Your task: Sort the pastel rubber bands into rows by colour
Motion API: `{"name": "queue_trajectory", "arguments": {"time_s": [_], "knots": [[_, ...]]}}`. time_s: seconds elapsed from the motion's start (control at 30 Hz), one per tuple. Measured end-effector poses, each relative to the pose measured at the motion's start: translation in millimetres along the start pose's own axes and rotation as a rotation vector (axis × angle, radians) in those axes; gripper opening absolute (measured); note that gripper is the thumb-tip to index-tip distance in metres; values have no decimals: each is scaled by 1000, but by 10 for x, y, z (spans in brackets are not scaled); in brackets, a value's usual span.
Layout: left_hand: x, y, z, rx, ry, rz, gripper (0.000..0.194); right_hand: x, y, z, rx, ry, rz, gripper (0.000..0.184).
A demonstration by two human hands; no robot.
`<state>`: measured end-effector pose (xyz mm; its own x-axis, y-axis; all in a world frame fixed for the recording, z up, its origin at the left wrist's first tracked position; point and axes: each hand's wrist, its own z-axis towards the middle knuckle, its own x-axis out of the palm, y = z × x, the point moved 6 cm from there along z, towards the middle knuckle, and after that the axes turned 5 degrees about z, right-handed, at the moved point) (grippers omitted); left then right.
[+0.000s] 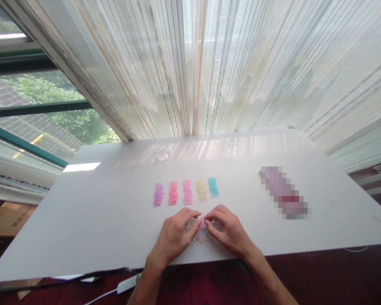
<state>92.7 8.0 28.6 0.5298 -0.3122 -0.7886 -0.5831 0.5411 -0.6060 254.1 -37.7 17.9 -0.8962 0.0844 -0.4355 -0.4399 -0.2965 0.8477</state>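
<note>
A loose heap of small, thin pastel pieces (200, 236) lies near the front edge of the table, too fine to name. From its left side my left hand (177, 231) reaches in, thumb and forefinger drawn together in a pinch. My right hand (228, 228) meets it from the other side, its fingertips also closed over the heap. What either pinch holds is hidden. Beyond my hands the small pieces lie in neat colour columns: purple (158, 195), coral (173, 193), pink (187, 192), pale yellow (201, 190) and turquoise (213, 187).
The white table (92, 212) runs back to a striped curtain (190, 63). Two clear round objects (161, 156) (231, 141) stand toward the back. A pixelated, pinkish long item (282, 192) lies to the right. Below the front edge is a white power strip (128, 284).
</note>
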Motion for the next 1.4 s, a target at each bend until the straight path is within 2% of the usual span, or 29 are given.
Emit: {"name": "queue_trajectory", "arguments": {"time_s": [0.37, 0.6, 0.83, 1.07, 1.23, 1.4], "knots": [[45, 83, -15, -76, 7, -129, 17, 4, 17, 17, -9, -32, 32, 9], [-15, 145, -48, -92, -14, -129, 15, -22, 32, 30, -18, -56, 34, 9], [-41, 83, -37, -48, -31, -83, 15, -21, 23, 29, -17, -64, 59, 10], [12, 78, -46, -16, -82, -224, 17, -21, 34, 1, -71, -65, 40, 11], [-40, 66, -48, -1, -117, -312, 16, -39, 137, 8, -138, -104, 50, 11], [-95, 45, -51, 6, -158, -323, 14, -40, 167, 31, -141, -124, 56, 10]]}}
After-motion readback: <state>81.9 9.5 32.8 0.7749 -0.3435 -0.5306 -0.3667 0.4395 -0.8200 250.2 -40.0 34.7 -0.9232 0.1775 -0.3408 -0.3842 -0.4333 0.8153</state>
